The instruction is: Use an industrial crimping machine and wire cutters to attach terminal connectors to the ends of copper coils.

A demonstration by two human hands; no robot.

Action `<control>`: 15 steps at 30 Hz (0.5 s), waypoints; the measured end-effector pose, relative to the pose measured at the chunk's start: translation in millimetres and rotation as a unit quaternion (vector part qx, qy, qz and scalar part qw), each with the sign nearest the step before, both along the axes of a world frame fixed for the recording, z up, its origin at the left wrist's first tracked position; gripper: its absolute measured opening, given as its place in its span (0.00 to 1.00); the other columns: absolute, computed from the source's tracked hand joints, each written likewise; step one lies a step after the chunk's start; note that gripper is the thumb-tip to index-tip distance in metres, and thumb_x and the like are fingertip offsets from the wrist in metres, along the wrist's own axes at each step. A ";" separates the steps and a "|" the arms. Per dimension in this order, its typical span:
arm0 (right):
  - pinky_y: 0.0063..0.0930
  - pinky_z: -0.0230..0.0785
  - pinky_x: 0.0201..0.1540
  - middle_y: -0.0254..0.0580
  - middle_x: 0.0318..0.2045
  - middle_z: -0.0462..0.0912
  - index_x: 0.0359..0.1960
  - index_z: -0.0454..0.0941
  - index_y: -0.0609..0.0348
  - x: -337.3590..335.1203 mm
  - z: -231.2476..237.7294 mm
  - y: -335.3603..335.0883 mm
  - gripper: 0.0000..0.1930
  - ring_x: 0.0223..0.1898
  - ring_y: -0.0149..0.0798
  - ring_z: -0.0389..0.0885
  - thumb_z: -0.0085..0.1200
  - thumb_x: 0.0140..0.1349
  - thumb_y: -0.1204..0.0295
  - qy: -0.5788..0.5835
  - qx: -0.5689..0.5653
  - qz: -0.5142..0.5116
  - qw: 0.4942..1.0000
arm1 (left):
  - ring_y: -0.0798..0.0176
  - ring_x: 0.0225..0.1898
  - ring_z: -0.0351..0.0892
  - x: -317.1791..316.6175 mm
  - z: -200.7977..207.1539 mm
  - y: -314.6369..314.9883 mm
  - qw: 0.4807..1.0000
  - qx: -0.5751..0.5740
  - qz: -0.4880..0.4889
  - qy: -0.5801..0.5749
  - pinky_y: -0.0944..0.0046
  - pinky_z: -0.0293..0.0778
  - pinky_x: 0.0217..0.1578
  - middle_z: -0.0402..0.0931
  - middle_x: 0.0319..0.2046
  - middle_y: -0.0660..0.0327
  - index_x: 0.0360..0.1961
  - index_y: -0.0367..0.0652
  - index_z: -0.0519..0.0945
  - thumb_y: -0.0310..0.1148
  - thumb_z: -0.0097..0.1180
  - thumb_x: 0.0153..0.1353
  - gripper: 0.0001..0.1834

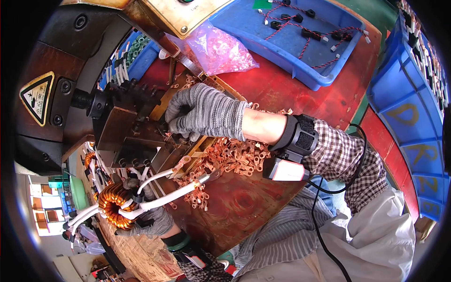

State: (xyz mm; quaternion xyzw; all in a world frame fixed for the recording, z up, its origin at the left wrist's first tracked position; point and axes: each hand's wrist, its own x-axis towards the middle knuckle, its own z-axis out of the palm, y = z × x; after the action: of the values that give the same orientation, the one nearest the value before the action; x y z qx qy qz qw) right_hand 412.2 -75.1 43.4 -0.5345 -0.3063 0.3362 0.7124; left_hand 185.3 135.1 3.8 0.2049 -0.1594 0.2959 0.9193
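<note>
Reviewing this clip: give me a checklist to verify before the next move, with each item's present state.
1. Coil supported: ok, the left hand holds the copper coil.
2. Right hand clear of the dark metal tooling: not ok, its fingers are right at it.
3. Right hand's grip: cannot tell, the fingertips are partly hidden.
4. Gloves on: ok, both hands wear grey ones.
5. Loose copper terminals nearby: ok, piled on the red table.

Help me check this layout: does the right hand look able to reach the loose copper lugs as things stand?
Probably yes: the right hand is at the dark machine, and the copper lugs lie loose on the red table close by, largely uncovered, though anything the hand holds is hidden.
</note>
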 end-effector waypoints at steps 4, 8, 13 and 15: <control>0.21 0.68 0.18 0.39 0.16 0.77 0.23 0.78 0.64 -0.7 -2.0 3.4 0.04 0.15 0.29 0.75 0.56 0.44 0.77 0.007 0.022 -0.019 1.000 | 0.46 0.56 0.56 2.1 8.9 -8.7 0.973 0.033 0.209 0.091 0.39 0.43 0.58 0.60 0.52 0.46 0.55 0.31 0.55 0.46 0.62 0.42 0.45; 0.21 0.69 0.19 0.40 0.17 0.78 0.23 0.78 0.63 0.2 -1.4 2.6 0.04 0.16 0.29 0.76 0.56 0.44 0.76 0.003 0.017 -0.012 1.000 | 0.49 0.54 0.58 0.5 6.3 2.6 0.998 -0.015 0.038 0.040 0.44 0.47 0.59 0.61 0.49 0.46 0.53 0.30 0.56 0.45 0.60 0.44 0.41; 0.21 0.68 0.17 0.37 0.17 0.77 0.24 0.77 0.62 5.4 0.5 -4.9 0.05 0.15 0.28 0.74 0.56 0.46 0.74 -0.027 0.008 -0.036 0.999 | 0.49 0.54 0.58 1.8 6.4 2.5 0.999 -0.011 0.022 0.038 0.45 0.49 0.58 0.60 0.49 0.46 0.53 0.31 0.57 0.46 0.59 0.46 0.41; 0.21 0.67 0.17 0.36 0.17 0.76 0.24 0.77 0.61 8.2 2.5 -9.2 0.05 0.15 0.27 0.73 0.56 0.46 0.73 -0.032 0.017 -0.052 0.998 | 0.49 0.54 0.58 3.9 8.5 -2.5 0.999 0.018 0.028 0.033 0.45 0.49 0.58 0.60 0.50 0.46 0.54 0.31 0.57 0.47 0.59 0.46 0.41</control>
State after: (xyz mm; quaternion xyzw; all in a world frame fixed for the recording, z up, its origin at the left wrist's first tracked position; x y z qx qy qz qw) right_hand 420.4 -84.3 45.9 -0.5477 -0.3060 0.2761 0.7281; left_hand 189.2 132.6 12.3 0.2356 -0.1283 0.3120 0.9114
